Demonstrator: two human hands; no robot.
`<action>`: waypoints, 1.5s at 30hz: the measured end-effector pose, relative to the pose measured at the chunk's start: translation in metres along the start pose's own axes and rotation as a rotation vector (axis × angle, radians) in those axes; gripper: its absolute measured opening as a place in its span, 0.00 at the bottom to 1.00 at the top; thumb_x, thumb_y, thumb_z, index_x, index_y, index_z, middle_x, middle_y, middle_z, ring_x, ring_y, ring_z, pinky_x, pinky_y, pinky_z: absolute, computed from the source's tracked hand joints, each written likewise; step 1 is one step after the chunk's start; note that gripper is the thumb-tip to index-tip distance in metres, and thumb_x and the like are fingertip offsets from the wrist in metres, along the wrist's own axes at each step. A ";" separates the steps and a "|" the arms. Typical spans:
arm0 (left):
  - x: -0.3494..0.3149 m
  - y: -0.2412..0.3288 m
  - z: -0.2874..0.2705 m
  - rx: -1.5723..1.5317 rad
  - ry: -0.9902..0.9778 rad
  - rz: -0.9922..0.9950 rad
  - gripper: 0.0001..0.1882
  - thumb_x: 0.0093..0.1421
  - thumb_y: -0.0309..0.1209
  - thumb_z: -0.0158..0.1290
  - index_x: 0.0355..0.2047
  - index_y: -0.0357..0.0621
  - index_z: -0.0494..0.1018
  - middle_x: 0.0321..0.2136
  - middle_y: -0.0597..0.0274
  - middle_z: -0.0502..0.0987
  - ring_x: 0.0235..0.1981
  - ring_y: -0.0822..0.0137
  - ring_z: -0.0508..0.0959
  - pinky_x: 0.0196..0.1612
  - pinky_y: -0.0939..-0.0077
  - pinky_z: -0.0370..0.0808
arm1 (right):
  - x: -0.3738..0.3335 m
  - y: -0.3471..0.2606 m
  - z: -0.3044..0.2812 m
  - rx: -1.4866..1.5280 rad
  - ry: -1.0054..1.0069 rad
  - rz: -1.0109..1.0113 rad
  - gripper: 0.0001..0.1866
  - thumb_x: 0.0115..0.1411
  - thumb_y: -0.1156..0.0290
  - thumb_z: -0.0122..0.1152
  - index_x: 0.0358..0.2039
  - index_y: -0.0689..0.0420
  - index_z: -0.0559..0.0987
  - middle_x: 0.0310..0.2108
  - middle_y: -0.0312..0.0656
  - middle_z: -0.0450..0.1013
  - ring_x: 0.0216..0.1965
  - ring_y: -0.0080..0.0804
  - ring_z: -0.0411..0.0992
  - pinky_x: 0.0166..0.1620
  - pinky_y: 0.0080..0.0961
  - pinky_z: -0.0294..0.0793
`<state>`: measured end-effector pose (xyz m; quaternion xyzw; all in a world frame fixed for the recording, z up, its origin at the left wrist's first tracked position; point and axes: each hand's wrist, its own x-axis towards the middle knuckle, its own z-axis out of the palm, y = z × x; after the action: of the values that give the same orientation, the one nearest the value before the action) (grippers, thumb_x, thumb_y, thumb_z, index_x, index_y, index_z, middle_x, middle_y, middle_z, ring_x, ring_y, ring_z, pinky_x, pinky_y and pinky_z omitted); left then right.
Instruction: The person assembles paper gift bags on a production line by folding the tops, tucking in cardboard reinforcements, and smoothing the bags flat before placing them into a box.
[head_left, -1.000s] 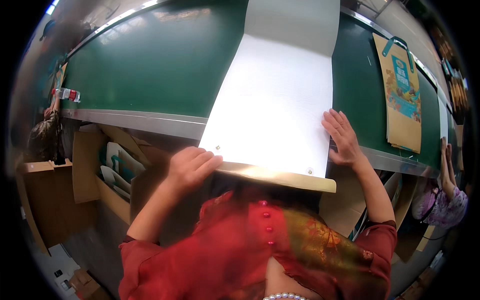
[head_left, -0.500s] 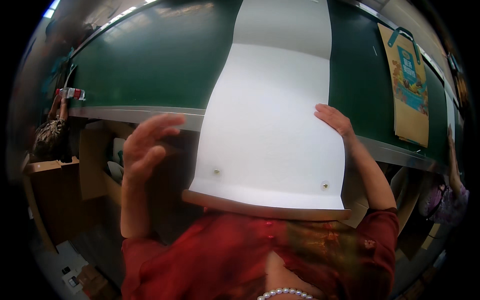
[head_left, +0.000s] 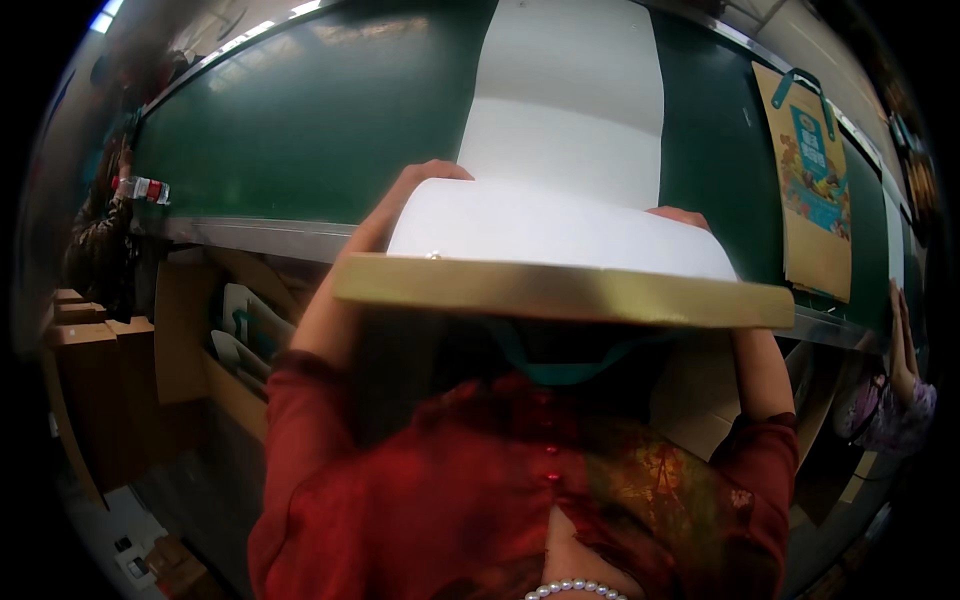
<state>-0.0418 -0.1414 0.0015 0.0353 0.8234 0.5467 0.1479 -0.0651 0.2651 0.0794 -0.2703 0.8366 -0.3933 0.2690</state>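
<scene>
A long paper bag panel [head_left: 565, 150], white on the face toward me, lies across the green table. Its near part is lifted and bent, and a brown-gold edge band [head_left: 565, 290] faces me. Beneath the band hangs a teal strap handle [head_left: 560, 372]. My left hand [head_left: 428, 172] curls at the left side of the bend, its fingers on the white surface and its thumb hidden. At the right side of the bend, my right hand [head_left: 682, 216] grips the panel; most of that hand is hidden behind it. A small metal rivet [head_left: 433, 255] shows by the band.
A finished brown paper bag [head_left: 818, 200] with a teal handle lies on the table [head_left: 300, 130] to the right. An open carton [head_left: 195, 330] with white pieces stands below left. A bottle [head_left: 150, 190] and other people's hands are at the far left and right.
My left hand has moved from the air beside the panel onto its left side. The near part has risen and bent upward, bringing the brown band and the teal handle into view.
</scene>
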 end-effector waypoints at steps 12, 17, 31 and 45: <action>0.084 0.017 0.029 0.555 0.461 -0.235 0.28 0.59 0.56 0.50 0.33 0.39 0.75 0.28 0.51 0.79 0.31 0.55 0.78 0.37 0.62 0.72 | 0.093 0.065 -0.012 -0.013 0.635 0.394 0.30 0.57 0.44 0.55 0.33 0.66 0.76 0.25 0.49 0.77 0.27 0.35 0.77 0.28 0.30 0.74; 0.081 0.031 0.049 0.689 0.597 -0.289 0.29 0.57 0.57 0.50 0.33 0.38 0.70 0.32 0.45 0.78 0.37 0.42 0.76 0.40 0.52 0.70 | 0.099 0.034 -0.020 -0.513 0.537 0.630 0.37 0.57 0.39 0.48 0.51 0.61 0.69 0.44 0.58 0.73 0.48 0.53 0.72 0.53 0.47 0.66; 0.105 0.053 0.065 1.096 0.643 0.090 0.36 0.55 0.56 0.52 0.57 0.47 0.62 0.62 0.49 0.55 0.65 0.47 0.51 0.57 0.33 0.50 | 0.115 0.078 0.043 -0.856 0.407 0.083 0.41 0.57 0.35 0.42 0.65 0.46 0.57 0.68 0.51 0.42 0.69 0.54 0.34 0.64 0.61 0.30; 0.120 0.036 0.098 1.021 0.318 -0.022 0.44 0.56 0.64 0.41 0.66 0.52 0.50 0.68 0.52 0.44 0.69 0.49 0.41 0.63 0.33 0.38 | 0.110 0.073 0.044 -0.817 0.437 0.072 0.39 0.56 0.39 0.48 0.63 0.49 0.61 0.67 0.50 0.45 0.69 0.51 0.37 0.65 0.57 0.31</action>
<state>-0.1328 -0.0138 -0.0257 0.0107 0.9972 0.0736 -0.0088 -0.1312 0.2094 -0.0295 -0.2357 0.9689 -0.0697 -0.0284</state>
